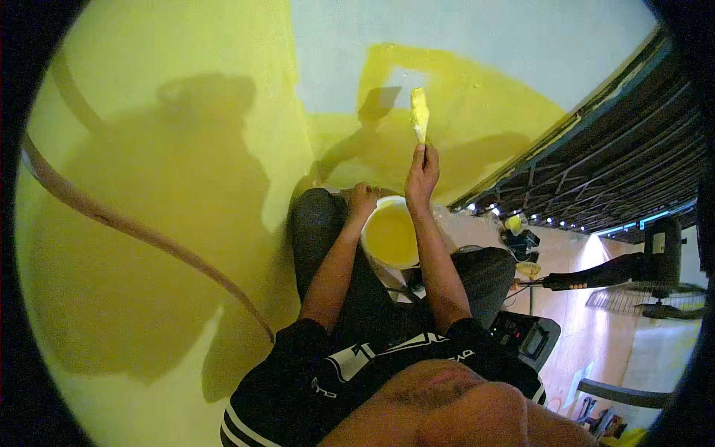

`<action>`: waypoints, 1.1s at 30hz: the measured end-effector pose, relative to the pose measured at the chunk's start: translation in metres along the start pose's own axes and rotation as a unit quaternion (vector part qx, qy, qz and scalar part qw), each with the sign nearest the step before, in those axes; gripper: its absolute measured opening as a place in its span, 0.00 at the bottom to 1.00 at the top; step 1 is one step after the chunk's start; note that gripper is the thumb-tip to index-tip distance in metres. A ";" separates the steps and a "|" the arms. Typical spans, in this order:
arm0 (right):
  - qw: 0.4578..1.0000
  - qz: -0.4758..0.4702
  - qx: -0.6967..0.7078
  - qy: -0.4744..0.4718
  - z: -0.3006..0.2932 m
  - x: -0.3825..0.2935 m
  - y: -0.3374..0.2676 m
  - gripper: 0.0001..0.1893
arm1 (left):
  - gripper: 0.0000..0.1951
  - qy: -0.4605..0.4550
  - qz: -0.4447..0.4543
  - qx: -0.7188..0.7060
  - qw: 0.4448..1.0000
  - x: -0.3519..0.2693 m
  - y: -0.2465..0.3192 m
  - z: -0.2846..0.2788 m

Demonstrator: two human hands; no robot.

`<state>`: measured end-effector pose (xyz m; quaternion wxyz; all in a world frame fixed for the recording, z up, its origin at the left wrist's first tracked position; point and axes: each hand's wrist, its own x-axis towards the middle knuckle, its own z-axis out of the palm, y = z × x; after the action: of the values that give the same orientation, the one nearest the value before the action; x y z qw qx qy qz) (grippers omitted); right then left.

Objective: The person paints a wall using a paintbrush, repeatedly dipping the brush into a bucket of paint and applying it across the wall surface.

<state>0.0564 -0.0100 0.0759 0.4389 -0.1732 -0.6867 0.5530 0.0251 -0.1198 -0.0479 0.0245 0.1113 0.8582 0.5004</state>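
My right hand [423,177] is shut on the lower end of a paintbrush [419,112], whose upper part is coated in yellow paint. The brush stands out in front of a wall [329,72], which is partly yellow and partly pale blue-grey. A white bucket [368,246] of yellow paint [392,232] sits between my knees. Beside the bucket's rim, my left hand [364,201] is curled; whether it grips the rim is hard to tell.
A brown hose or tube [162,243] curves across the left. At the right are a dark slatted structure [592,151], a black fan [662,290] and a black device with a red light [525,338]. Several small items lie at the lower right.
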 end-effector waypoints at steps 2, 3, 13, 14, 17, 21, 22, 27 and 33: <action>0.999 -0.035 -0.035 0.021 0.011 0.006 -0.010 0.12 | 0.15 -0.004 0.003 -0.014 1.000 0.004 -0.004 0.000; 0.998 -0.014 -0.048 0.031 0.016 0.009 -0.014 0.12 | 0.15 -0.018 0.009 -0.033 0.999 0.006 -0.009 0.003; 0.973 0.134 0.186 0.000 0.056 0.017 -0.041 0.12 | 0.15 0.006 -0.051 -0.088 0.995 0.015 -0.033 0.020; 0.973 0.136 0.188 -0.011 0.059 0.017 -0.039 0.12 | 0.16 -0.004 -0.056 -0.109 0.992 0.014 -0.031 0.018; 0.977 0.127 0.171 -0.009 0.064 0.018 -0.032 0.10 | 0.16 -0.037 -0.095 -0.112 0.988 0.014 -0.028 0.015; 0.975 0.143 0.172 -0.015 0.065 0.014 -0.019 0.12 | 0.16 -0.095 -0.130 -0.163 0.973 0.019 -0.031 0.016; 0.977 0.148 0.152 -0.007 0.065 0.012 -0.015 0.14 | 0.16 -0.089 -0.124 -0.167 0.974 0.020 -0.030 0.017; 0.978 0.159 0.133 -0.010 0.064 -0.001 0.009 0.10 | 0.16 0.071 0.046 -0.064 0.994 0.004 -0.009 0.004; 0.988 0.135 0.075 0.002 0.066 -0.019 0.050 0.06 | 0.16 0.043 -0.016 -0.051 0.998 0.007 0.000 0.000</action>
<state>0.0022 -0.0479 0.0226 0.3734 -0.2316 -0.6129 0.6567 0.0183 -0.1188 -0.0476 0.0012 0.0740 0.8337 0.5472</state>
